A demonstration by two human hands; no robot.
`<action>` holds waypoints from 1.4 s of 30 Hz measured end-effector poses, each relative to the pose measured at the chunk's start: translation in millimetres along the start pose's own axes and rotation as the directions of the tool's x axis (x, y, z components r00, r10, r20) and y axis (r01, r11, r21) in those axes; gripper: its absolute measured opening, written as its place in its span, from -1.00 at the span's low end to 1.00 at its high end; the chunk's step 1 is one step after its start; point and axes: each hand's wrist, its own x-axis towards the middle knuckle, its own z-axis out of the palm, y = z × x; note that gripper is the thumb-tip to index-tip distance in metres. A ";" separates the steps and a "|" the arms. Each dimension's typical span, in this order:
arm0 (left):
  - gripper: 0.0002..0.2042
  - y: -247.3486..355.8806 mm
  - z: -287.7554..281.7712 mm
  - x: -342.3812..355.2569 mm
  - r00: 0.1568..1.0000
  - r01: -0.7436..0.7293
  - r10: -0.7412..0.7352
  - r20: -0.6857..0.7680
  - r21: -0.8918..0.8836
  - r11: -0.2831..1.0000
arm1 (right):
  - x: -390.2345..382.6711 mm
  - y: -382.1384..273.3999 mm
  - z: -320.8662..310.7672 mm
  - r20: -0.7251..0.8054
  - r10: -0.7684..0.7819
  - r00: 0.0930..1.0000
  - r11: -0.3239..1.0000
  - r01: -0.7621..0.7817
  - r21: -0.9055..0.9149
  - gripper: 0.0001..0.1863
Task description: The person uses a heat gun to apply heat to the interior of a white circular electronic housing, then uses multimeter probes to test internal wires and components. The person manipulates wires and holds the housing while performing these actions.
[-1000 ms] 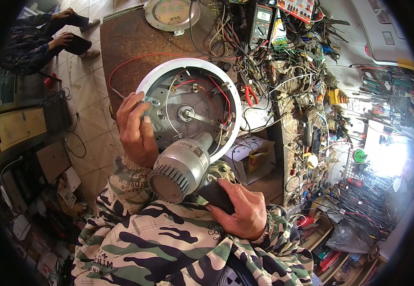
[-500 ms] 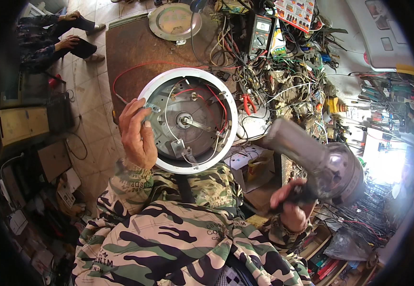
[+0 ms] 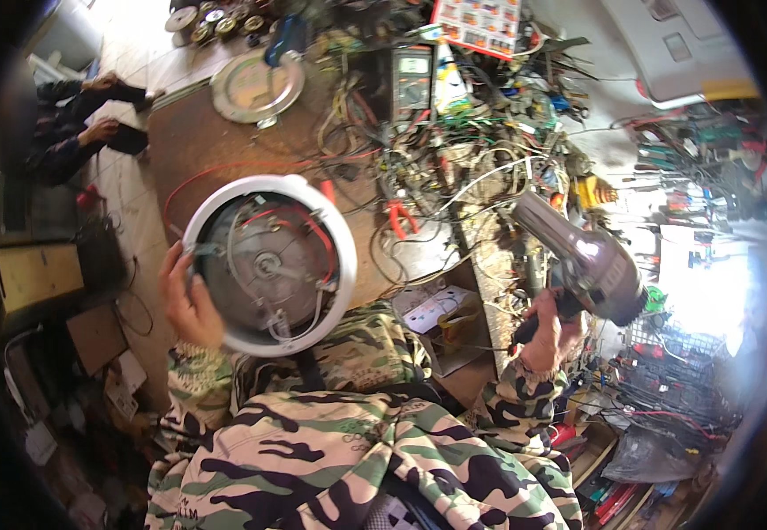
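Observation:
In the head view, a round appliance base [image 3: 342, 265] with a white rim, red and white wires and a central metal fitting sits near my lap, by the bench edge. My left hand [image 3: 191, 296] grips its left side, fingers curled at the rim. Off to the right, my right hand [image 3: 549, 334] is closed on the dark handle of a silver hot-air gun [image 3: 597, 269], which is raised beside the cluttered wires, its nozzle pointing toward the upper left. The picture is somewhat blurred.
A wooden bench [image 3: 180, 141] holds a round metal plate [image 3: 235, 88], a multimeter [image 3: 412, 75], red-handled pliers [image 3: 401, 221] and tangled wires [image 3: 489, 141]. An open carton [image 3: 436, 314] lies below. Tools [image 3: 675, 159] crowd the right. Another person [image 3: 61, 141] is at the upper left.
The hot-air gun has swung from over the base up to the right with my right hand. The base and my left hand now appear farther left in the shifted view.

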 end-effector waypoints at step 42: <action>-0.62 -17.4 0.6 -14.0 0.989 0.127 -0.104 -0.109 0.233 0.964 | 411.0 317.9 -27.9 -0.196 0.177 0.964 0.762 -0.261 -0.593 -0.63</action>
